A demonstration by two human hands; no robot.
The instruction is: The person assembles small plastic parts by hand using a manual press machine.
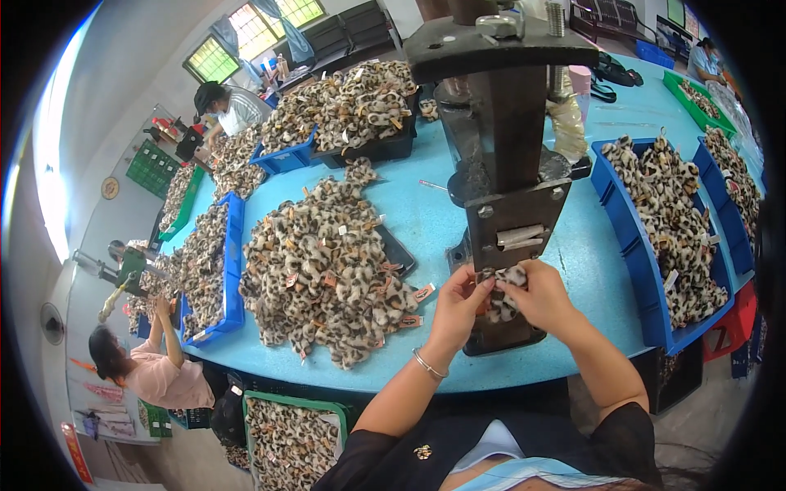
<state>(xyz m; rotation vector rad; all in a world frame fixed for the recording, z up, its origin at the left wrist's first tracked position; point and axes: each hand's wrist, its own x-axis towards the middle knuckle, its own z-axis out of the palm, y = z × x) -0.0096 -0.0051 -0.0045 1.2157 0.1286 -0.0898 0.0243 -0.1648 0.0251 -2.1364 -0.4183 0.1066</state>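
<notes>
Both my hands meet at the front of a dark metal press (512, 164) that stands on the blue table. My left hand (460, 301) pinches the left side of a small spotted plush piece (503, 307), white with black and brown patches. From the other side my right hand (540, 296) grips the same piece with thumb and fingers. The plush is held against the lower part of the press, and the fingers hide some of it. To the left lies a big heap of similar plush pieces (319, 270), several with orange or white tags.
Blue bins (602, 176) full of plush stand on the right, and another blue bin (237, 245) on the left. A green-rimmed crate (344, 413) of plush sits below the table edge. Co-workers, one in a pink top (168, 380), are at the left and far side.
</notes>
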